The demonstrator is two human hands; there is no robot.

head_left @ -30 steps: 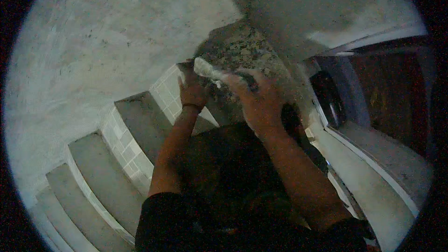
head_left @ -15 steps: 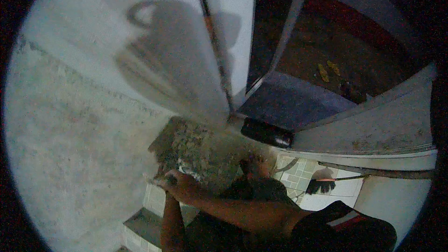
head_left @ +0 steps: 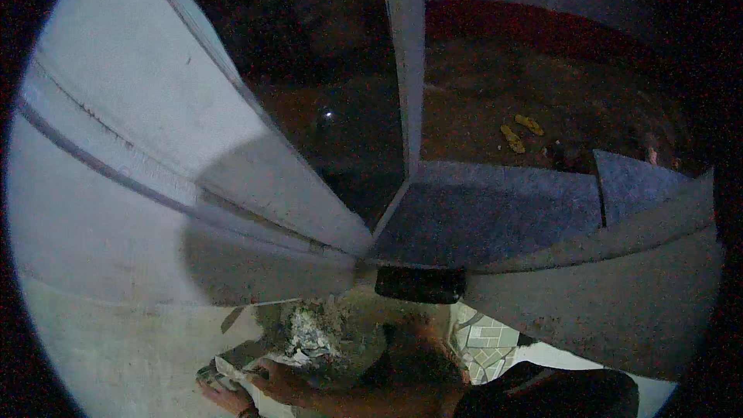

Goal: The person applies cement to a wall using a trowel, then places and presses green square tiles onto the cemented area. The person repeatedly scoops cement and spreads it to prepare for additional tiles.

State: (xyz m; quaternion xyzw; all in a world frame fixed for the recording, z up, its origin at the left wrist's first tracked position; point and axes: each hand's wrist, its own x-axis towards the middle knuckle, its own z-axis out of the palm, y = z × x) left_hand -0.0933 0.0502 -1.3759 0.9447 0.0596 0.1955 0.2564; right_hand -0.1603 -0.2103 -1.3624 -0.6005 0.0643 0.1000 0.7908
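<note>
Low at the left, my left hand (head_left: 228, 396) is closed, its fingers curled around the far side of a pale, flat, narrow piece (head_left: 229, 369). My right hand (head_left: 280, 381) reaches in from the right and is closed on the near end of this piece. The kind of piece is too dim to make out. Just beyond my right hand lies a heap of white, crumbly material (head_left: 309, 334) on a dirty grey-brown surface (head_left: 360, 340). Both hands are close to the pale wall.
A black oblong object (head_left: 420, 285) sits at the foot of the doorway. Beyond it are a bluish step (head_left: 495, 209) and yellow slippers (head_left: 512, 139) on dark ground. A pale wall (head_left: 101, 263) stands left, a low wall (head_left: 588, 310) right, patterned tiles (head_left: 487, 344) below.
The view has tilted up toward the doorway, so my hands appear lower and farther left. Earlier they were close together; now the pale piece shows between them.
</note>
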